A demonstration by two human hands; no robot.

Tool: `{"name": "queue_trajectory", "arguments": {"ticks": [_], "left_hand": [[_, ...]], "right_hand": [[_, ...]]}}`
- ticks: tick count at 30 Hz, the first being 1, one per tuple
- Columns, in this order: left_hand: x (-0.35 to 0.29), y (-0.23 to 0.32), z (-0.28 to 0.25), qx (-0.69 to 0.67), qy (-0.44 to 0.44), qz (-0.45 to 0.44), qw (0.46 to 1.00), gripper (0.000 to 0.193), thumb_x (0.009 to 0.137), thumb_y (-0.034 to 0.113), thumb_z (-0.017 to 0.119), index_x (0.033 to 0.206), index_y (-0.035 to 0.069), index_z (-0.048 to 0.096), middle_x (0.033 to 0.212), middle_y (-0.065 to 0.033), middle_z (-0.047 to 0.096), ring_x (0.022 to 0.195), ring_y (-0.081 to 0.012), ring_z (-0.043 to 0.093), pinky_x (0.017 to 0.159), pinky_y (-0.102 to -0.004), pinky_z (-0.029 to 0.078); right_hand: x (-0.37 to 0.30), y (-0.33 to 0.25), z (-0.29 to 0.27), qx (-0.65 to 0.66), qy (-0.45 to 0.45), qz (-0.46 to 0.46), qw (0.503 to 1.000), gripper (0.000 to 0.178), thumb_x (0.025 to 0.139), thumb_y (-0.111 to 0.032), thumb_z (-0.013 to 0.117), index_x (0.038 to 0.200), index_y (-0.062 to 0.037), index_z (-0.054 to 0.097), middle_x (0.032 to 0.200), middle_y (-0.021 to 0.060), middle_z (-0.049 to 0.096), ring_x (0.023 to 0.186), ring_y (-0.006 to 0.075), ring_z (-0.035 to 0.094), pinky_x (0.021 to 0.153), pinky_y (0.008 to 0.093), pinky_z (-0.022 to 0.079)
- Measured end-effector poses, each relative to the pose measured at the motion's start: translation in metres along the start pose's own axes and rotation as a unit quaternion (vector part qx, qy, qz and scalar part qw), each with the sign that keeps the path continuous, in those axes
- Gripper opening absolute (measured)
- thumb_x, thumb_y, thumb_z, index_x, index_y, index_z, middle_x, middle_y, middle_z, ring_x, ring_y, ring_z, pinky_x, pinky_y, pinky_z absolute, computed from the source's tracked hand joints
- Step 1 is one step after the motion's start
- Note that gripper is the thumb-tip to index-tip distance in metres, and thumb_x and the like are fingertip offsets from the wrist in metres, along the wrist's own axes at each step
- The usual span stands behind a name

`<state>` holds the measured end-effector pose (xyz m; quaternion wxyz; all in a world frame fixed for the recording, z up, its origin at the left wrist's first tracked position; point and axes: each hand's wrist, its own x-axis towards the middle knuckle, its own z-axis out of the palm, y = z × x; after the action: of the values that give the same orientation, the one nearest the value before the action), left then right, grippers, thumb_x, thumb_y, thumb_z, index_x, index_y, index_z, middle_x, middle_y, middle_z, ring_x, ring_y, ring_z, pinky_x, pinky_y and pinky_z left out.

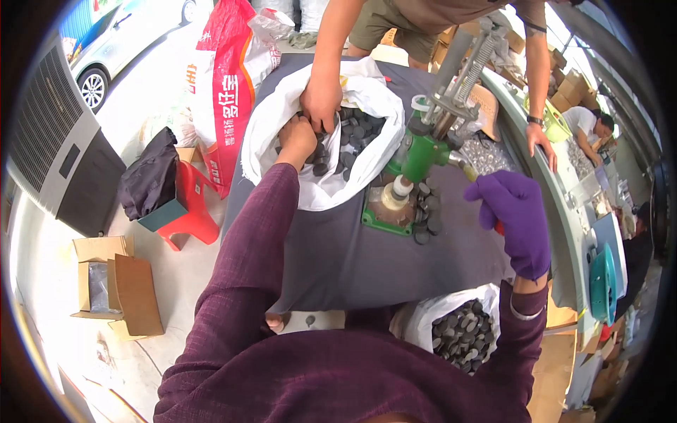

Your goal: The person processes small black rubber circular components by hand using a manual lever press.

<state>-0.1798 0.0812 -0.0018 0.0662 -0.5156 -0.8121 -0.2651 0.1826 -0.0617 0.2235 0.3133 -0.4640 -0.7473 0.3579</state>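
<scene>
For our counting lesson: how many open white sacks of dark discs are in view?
2: one white sack on the table, the left hand inside its mouth; a second sack below the table's near edge. Folds may hide more.

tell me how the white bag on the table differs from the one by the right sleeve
The table bag spreads wider; the lower bag looks narrower. The left hand reaches into the table bag, while no hand is in the lower bag. Both are white, open and hold dark round pieces.
</scene>
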Motion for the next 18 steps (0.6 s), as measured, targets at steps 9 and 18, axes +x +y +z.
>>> {"name": "queue_trajectory", "arguments": {"ticks": [9,18], "left_hand": [[0.043,-0.026,0.029,-0.144,0.073,-0.003,0.987,0.035,0.087,0.015,0.05,0.119,0.003,0.055,0.132,-0.0143,0.049,0.122,-0.035,0.046,0.099,-0.0467,0.038],[0.061,-0.016,0.029,-0.005,0.001,0.012,1.0,0.059,0.082,0.035,0.055,0.134,0.008,0.048,0.136,-0.0199,0.047,0.127,-0.0344,0.043,0.107,-0.044,0.031]], "right_hand": [[0.003,-0.002,0.005,0.012,0.034,0.028,0.999,0.018,0.083,-0.012,0.056,0.078,0.0,0.068,0.055,0.0023,0.054,0.047,0.0063,0.049,0.045,0.0206,0.033],[-0.001,-0.001,0.009,0.026,0.063,0.018,0.998,0.018,0.084,-0.008,0.054,0.077,0.0032,0.067,0.057,0.0046,0.057,0.045,0.0072,0.05,0.043,0.0204,0.035]]}}
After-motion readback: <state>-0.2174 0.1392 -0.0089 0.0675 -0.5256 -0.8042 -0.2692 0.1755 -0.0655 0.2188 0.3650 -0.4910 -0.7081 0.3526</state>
